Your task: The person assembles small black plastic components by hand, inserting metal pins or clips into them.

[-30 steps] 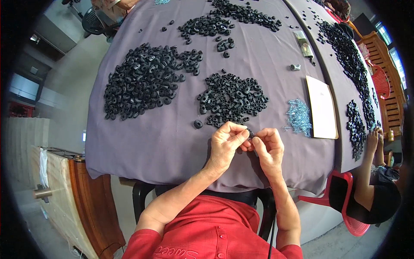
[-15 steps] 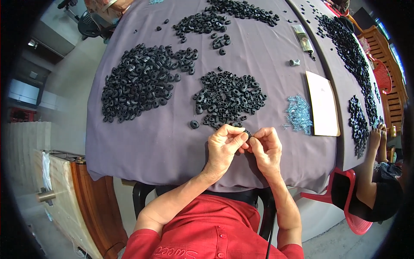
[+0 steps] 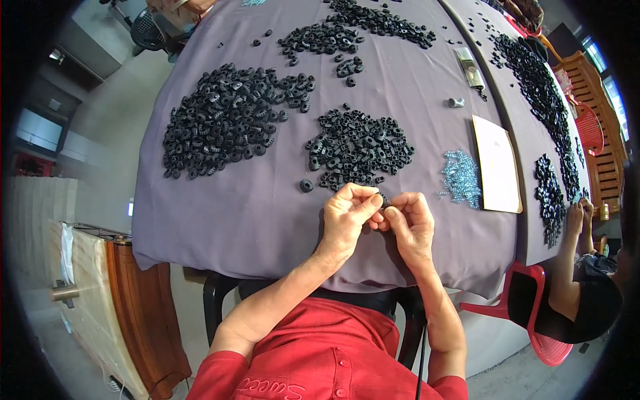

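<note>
Over the near edge of the purple-grey cloth, my left hand point(image 3: 344, 219) and my right hand point(image 3: 412, 228) meet, thumbs and fingertips pinched together. Between them sits a small black plastic part point(image 3: 384, 201), mostly covered by my fingers. Just beyond lies a pile of small black ring-like parts point(image 3: 360, 147). One rounded black piece point(image 3: 306, 185) rests alone left of my hands. A larger heap of rounded, ribbed black pieces point(image 3: 220, 123) spreads at the left. To the right is a pile of small bluish clear pieces point(image 3: 460, 179).
A pale board point(image 3: 497, 167) lies at the right, with a small metallic piece point(image 3: 455, 103) and a clear packet point(image 3: 469, 69) beyond it. More black parts point(image 3: 320, 39) lie farther back. Another person's hands point(image 3: 580, 212) work at the adjoining table, beside a red chair point(image 3: 527, 293).
The view has shifted slightly. My hands stay pinched together around the small black part, with only slight finger movement.
</note>
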`<state>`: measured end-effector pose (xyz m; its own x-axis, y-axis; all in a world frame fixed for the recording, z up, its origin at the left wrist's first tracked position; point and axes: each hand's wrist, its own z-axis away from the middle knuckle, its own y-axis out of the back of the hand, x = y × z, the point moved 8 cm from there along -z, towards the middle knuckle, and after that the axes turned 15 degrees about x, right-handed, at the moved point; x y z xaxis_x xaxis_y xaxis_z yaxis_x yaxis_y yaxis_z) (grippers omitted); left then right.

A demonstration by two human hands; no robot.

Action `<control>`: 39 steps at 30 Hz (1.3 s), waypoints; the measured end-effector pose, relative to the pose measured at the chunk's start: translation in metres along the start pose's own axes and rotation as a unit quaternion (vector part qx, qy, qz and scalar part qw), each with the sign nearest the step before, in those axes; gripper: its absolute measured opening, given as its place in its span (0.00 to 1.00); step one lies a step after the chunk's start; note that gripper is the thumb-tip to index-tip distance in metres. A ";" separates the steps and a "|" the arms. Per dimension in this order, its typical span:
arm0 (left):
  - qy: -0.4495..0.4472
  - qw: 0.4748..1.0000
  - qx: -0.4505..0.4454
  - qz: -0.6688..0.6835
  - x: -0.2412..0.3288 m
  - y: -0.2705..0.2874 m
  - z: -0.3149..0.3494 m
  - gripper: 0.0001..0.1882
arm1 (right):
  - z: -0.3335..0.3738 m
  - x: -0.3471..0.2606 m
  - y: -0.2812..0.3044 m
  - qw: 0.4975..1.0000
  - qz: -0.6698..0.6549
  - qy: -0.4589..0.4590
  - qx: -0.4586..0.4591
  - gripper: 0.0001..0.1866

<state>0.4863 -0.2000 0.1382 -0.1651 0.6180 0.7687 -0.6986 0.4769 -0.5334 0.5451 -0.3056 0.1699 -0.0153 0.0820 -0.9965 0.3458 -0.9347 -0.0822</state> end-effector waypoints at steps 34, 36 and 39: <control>0.188 0.974 -0.018 0.128 -0.001 0.016 0.024 0.18 | -0.001 -0.009 -0.040 0.972 -0.072 0.023 -0.225 0.22; 0.181 0.975 -0.012 0.128 -0.003 0.016 0.023 0.19 | -0.002 -0.004 -0.040 0.972 -0.091 -0.005 -0.217 0.21; 0.175 0.977 0.001 0.122 -0.004 0.018 0.021 0.19 | -0.001 0.003 -0.040 0.968 -0.097 -0.049 -0.225 0.21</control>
<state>0.4599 -0.2069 0.1325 -0.0795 0.8888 0.4513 -0.6702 0.2875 -0.6842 0.5317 -0.2678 0.1700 -0.2025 0.1879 -0.9611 0.7012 -0.6573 -0.2762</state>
